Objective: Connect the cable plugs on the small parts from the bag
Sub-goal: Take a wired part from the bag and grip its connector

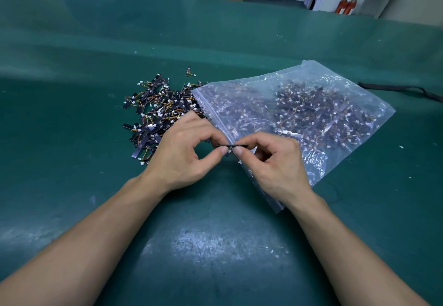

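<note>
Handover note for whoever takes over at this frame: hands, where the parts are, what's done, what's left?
Left hand, right hand: both pinch one small black part over the zip edge of the bag; a white plug hangs below it.
Pile of parts: on the green table, left of the bag.
Done: cannot tell whether the pile's plugs are connected.
Left: this part, plus the many in the bag.

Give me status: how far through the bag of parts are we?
Done: a pile of parts lies left of the zip bag, though plug states are too small to read. In hand: left hand and right hand pinch one black strip part, its white plug seemingly hanging loose. Left: the bag holds many more parts.
</note>
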{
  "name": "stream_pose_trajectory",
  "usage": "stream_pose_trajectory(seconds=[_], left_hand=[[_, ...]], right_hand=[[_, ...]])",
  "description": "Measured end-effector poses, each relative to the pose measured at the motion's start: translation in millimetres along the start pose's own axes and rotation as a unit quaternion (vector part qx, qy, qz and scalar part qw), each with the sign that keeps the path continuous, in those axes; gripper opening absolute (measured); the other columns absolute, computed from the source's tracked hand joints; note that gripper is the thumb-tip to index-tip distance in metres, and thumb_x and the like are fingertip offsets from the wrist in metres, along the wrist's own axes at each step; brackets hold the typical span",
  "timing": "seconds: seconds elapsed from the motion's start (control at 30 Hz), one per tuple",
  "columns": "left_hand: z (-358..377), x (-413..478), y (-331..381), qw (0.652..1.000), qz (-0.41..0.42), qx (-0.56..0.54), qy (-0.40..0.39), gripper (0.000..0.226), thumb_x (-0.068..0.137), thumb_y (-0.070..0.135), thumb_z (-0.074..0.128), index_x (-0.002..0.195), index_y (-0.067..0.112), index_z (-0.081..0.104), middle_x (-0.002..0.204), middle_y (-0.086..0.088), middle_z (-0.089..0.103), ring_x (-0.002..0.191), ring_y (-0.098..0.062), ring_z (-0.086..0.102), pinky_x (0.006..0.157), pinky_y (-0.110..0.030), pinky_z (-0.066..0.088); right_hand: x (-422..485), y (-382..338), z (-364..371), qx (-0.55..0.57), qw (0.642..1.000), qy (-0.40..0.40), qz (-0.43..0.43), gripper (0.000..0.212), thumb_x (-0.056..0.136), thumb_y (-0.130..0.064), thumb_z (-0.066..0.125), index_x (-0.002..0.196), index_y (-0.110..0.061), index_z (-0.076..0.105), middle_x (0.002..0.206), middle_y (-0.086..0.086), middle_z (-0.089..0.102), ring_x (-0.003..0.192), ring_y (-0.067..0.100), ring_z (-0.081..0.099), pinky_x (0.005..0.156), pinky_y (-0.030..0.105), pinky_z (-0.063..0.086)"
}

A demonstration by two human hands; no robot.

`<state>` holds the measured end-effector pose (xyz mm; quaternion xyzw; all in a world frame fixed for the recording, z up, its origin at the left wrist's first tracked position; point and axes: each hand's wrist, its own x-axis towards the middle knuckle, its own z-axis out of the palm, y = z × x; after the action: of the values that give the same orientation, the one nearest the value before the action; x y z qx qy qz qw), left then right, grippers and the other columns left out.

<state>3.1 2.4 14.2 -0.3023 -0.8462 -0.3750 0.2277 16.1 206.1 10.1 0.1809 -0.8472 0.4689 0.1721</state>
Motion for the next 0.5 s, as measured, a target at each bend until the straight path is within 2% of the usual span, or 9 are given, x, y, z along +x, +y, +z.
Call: stream_pose_trajectory(seconds=[0.23,0.43,0.5], left_hand=[[0.9,1.1,1.3,1.000,0.007,0.007,0.007,0.004,0.084,0.013,0.076,0.081,0.014,0.073,0.079,0.006,0.068,0.080,-0.019,0.054,0.076,-0.026,0.044],[0.8,0.6,0.6,1.000,0.008,-0.004,0.008,0.004,0.082,0.013,0.077,0.082,0.014,0.074,0.079,0.007,0.067,0.081,-0.017,0.053,0.076,-0.023,0.041],[0.6,0.6,-0.1,1.000,0.009,-0.004,0.009,0.004,0.082,0.013,0.077,0.082,0.016,0.074,0.079,0.007,0.067,0.081,-0.017,0.054,0.076,-0.024,0.043]], right_hand=[[0.0,0.9,-0.3,0.000,1.000,0.005,-0.011,0.007,0.083,-0.016,0.077,0.082,-0.023,0.078,0.067,-0.022,0.063,0.046,0.009,0.049,0.051,0.011,0.035],[1.1,0.9,-0.7,0.010,1.000,0.007,-0.022,0.005,0.084,-0.015,0.077,0.083,-0.020,0.078,0.064,-0.027,0.061,0.049,0.003,0.050,0.054,0.006,0.032],[0.9,0.4,0.0,0.007,1.000,0.005,-0.021,0.006,0.083,-0.016,0.077,0.083,-0.022,0.078,0.065,-0.024,0.063,0.049,0.004,0.050,0.053,0.007,0.033]])
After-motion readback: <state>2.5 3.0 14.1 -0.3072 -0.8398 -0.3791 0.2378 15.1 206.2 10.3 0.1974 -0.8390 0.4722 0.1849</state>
